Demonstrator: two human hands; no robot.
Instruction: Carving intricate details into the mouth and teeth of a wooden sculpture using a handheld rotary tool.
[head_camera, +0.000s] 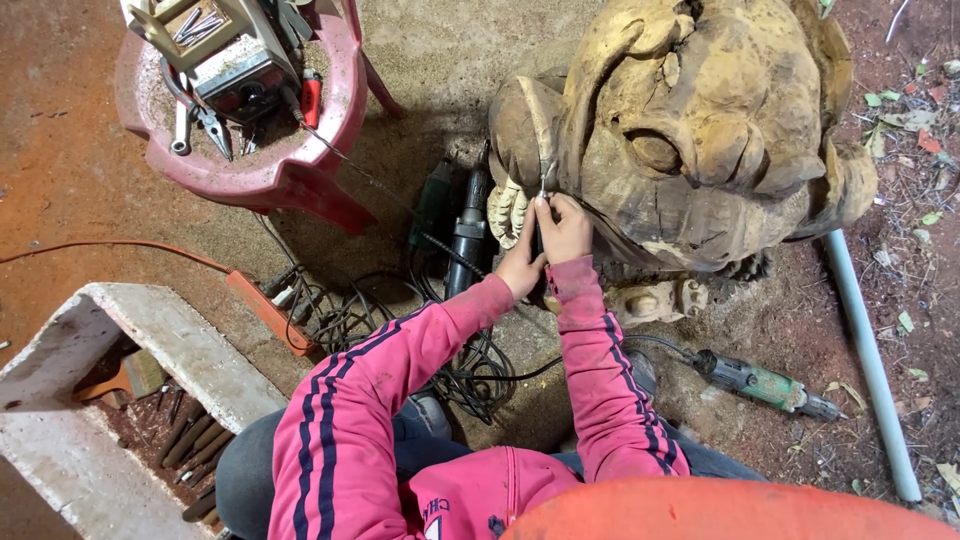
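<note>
A large carved wooden figure stands on the dirt floor in front of me. Both my hands are on a slim rotary carving handpiece whose tip touches the carving's left side. My right hand grips the tool near its tip. Just below it, my left hand wraps the tool's lower part. A flexible shaft runs from the tool back to the red stool. My sleeves are pink with dark stripes.
A red plastic stool at top left carries a motor unit, pliers and other tools. Power tools and tangled cables lie by the carving. A green grinder lies on the right near a grey pipe. A white box holds chisels.
</note>
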